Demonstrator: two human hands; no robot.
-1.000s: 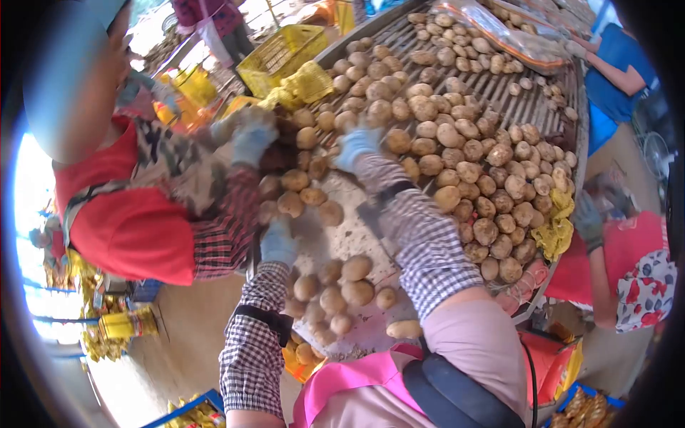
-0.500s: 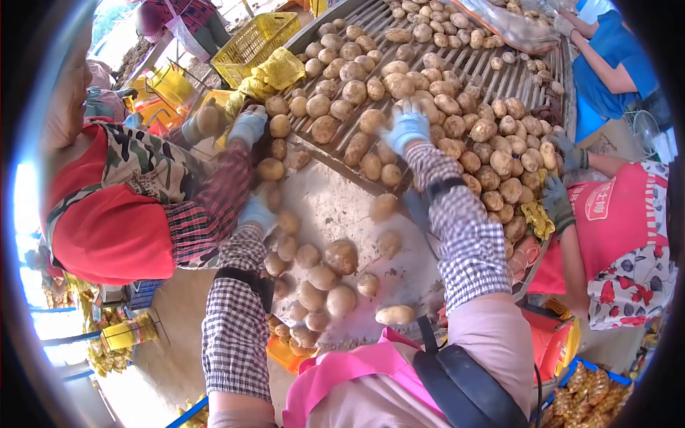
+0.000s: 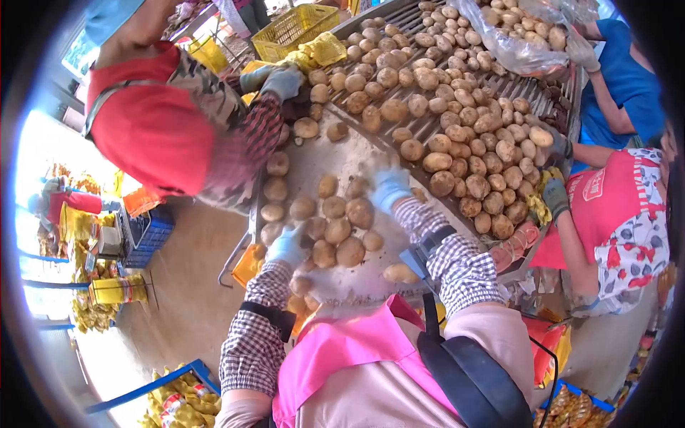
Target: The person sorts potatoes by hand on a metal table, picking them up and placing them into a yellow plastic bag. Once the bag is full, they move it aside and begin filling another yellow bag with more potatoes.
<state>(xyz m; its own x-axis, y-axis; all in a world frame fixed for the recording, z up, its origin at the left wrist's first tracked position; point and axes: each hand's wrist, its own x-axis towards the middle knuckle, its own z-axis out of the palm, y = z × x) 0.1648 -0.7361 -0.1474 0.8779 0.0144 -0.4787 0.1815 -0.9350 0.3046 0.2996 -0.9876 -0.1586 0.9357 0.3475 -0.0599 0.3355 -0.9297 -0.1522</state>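
Note:
My left hand [image 3: 287,246], in a light blue glove, lies at the left side of a group of loose potatoes [image 3: 337,230] on the pale metal tray [image 3: 357,158]. Its fingers reach out along the potatoes' edge. Above and to the right, my right hand [image 3: 390,189], gloved alike, hovers over the tray beside the group's upper right potatoes; its fingers are smeared by motion. One longer potato [image 3: 401,272] rests near the tray's front edge. Beyond my right hand, a big heap of potatoes [image 3: 492,153] covers the slatted rack [image 3: 421,127].
At the left, a person in a red vest [image 3: 150,135] holds gloved hands near a yellow mesh bag [image 3: 317,51]. A yellow crate [image 3: 294,32] stands behind. At the right, a person in a pink apron [image 3: 592,189] and another in blue [image 3: 614,78] reach toward the heap.
My right hand has come back from the rack to the tray. My left hand has moved nearer to me. Potatoes on the tray have shifted together; the view has turned right.

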